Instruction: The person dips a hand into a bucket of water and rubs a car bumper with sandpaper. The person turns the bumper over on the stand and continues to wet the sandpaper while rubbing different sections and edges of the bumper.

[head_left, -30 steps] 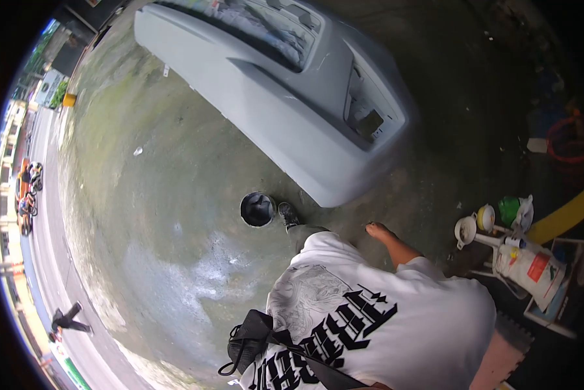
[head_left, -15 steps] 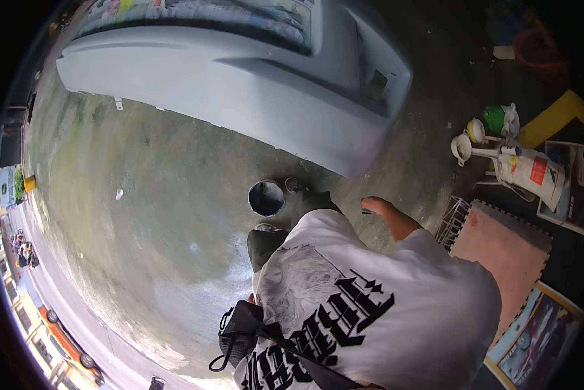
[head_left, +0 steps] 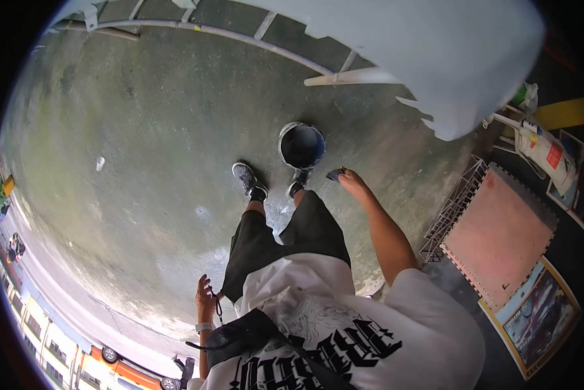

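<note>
My right hand (head_left: 355, 184) is closed on a small dark flat piece that looks like sandpaper (head_left: 335, 175), held out to the right of a bucket. The round bucket (head_left: 283, 144) stands on the floor just past my right shoe, with dark contents and a pale, smeared rim. Low at my left side, my left hand (head_left: 205, 300) hangs with its fingers loosely apart, close to the looped cord (head_left: 218, 308) of a black bag (head_left: 243, 335). Nothing shows in that hand.
A large pale grey bumper-like panel (head_left: 461, 58) spans the top right, beside a white tubular frame (head_left: 259, 44). To the right are a pink foam mat (head_left: 500, 227), a metal rack (head_left: 453, 211), a framed poster (head_left: 535, 318) and a white sack (head_left: 548, 156). A street lies left.
The panel has shifted up and right in view, and the tubular frame now shows. The bucket sits higher in view. My left hand has come into clear sight; my right arm reaches further forward.
</note>
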